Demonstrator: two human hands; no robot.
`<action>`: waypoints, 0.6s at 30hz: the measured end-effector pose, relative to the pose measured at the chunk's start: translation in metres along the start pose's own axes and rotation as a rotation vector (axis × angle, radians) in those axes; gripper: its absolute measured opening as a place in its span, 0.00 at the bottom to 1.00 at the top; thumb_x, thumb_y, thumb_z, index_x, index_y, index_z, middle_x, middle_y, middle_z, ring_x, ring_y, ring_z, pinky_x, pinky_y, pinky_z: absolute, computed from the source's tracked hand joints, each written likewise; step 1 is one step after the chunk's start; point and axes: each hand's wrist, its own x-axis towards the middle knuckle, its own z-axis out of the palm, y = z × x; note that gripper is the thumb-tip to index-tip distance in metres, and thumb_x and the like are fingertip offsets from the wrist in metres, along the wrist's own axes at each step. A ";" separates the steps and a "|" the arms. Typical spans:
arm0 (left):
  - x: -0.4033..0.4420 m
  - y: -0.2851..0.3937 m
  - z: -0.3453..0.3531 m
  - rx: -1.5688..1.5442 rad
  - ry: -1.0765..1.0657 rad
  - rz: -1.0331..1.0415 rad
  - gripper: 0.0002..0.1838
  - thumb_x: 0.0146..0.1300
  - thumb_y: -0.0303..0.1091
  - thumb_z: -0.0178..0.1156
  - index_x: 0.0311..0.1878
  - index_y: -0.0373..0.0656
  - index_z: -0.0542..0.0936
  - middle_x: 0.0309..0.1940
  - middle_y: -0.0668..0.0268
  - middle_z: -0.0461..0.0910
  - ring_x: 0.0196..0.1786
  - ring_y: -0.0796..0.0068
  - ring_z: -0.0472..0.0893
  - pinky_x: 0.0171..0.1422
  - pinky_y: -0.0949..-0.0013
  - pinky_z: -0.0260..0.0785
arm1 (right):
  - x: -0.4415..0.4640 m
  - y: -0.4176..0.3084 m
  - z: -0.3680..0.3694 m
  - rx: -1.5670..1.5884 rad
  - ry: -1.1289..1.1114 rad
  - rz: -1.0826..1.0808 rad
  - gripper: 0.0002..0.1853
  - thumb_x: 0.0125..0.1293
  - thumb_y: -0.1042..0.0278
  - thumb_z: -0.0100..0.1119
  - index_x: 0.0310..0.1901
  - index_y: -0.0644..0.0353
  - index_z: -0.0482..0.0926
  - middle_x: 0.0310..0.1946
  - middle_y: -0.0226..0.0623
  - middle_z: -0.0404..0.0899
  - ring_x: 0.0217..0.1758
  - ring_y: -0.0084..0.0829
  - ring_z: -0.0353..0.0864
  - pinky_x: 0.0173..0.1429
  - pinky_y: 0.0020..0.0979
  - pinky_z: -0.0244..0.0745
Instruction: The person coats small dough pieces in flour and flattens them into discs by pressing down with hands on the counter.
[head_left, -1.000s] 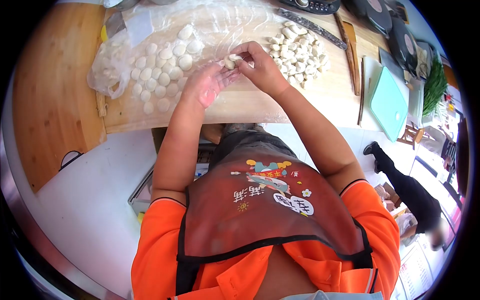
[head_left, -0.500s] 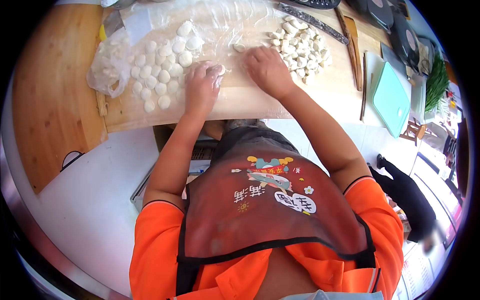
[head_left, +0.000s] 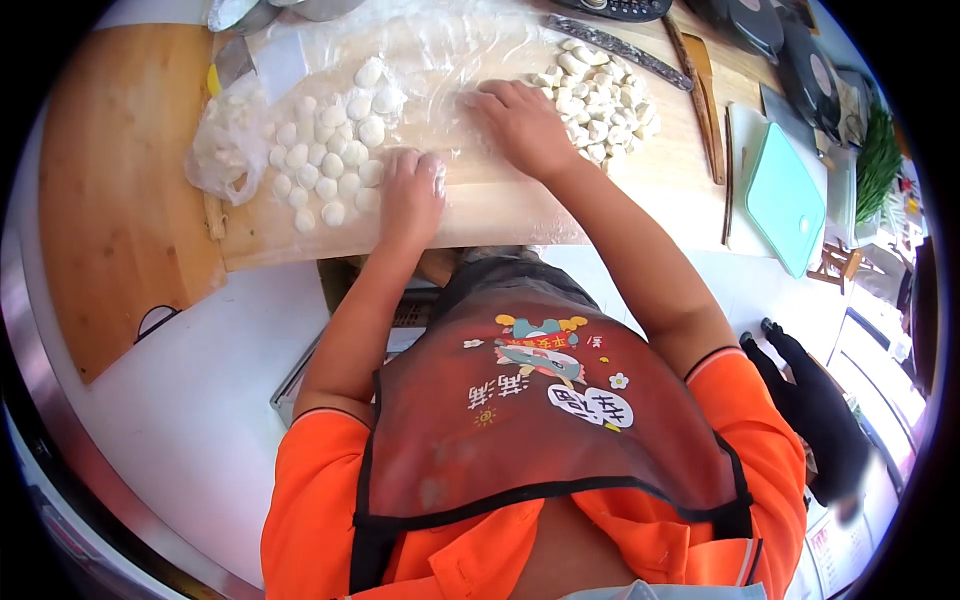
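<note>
My left hand [head_left: 413, 190] rests low over the floured board [head_left: 490, 205], fingers curled and dusted white. Whatever its fingers hold is hidden. Close to its left lie several round, flat pieces of dough [head_left: 328, 165]. My right hand [head_left: 522, 125] is palm down on the board, fingers bent inward toward the left. Its palm and most of its fingertips are out of sight, so anything under them cannot be seen. A heap of small, pale dough pieces [head_left: 605, 110] sits just beyond it on the right.
A plastic bag [head_left: 225, 150] lies at the left edge of the board. A dark flat strip [head_left: 620, 50] and wooden sticks [head_left: 703, 100] are on the right, near a mint-green lid [head_left: 787, 200]. Another person in dark clothes [head_left: 815, 410] stands at the far right.
My right hand has shifted left and away from me, over where a small dough piece lay, now out of sight. My left hand has drawn back slightly; the dough piece at its fingers no longer shows.
</note>
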 end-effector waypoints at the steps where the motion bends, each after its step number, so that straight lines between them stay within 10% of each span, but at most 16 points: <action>1: -0.001 -0.001 -0.005 0.008 -0.057 0.029 0.16 0.63 0.30 0.68 0.54 0.40 0.83 0.50 0.53 0.79 0.56 0.45 0.77 0.64 0.47 0.70 | 0.007 0.006 0.007 -0.029 -0.089 -0.007 0.13 0.67 0.69 0.59 0.52 0.55 0.82 0.50 0.36 0.80 0.58 0.41 0.79 0.65 0.43 0.71; 7: 0.049 -0.003 0.021 -0.106 0.104 -0.228 0.28 0.73 0.42 0.59 0.71 0.37 0.75 0.75 0.48 0.70 0.77 0.45 0.67 0.81 0.46 0.58 | 0.025 0.020 0.017 -0.105 -0.381 0.025 0.12 0.68 0.67 0.57 0.50 0.53 0.82 0.51 0.36 0.81 0.62 0.40 0.78 0.68 0.44 0.69; 11: 0.050 0.005 0.050 0.213 0.000 -0.239 0.41 0.75 0.51 0.55 0.84 0.40 0.58 0.87 0.52 0.49 0.89 0.53 0.44 0.89 0.39 0.33 | 0.016 0.023 0.014 -0.010 -0.263 0.067 0.15 0.63 0.62 0.67 0.51 0.52 0.81 0.49 0.35 0.80 0.58 0.40 0.80 0.66 0.45 0.70; 18: 0.066 0.009 0.039 0.333 -0.027 -0.202 0.38 0.75 0.50 0.55 0.83 0.45 0.61 0.86 0.54 0.53 0.88 0.54 0.47 0.87 0.34 0.35 | 0.016 0.032 0.015 0.047 -0.250 0.023 0.17 0.60 0.58 0.70 0.50 0.50 0.82 0.46 0.34 0.80 0.59 0.39 0.79 0.64 0.45 0.69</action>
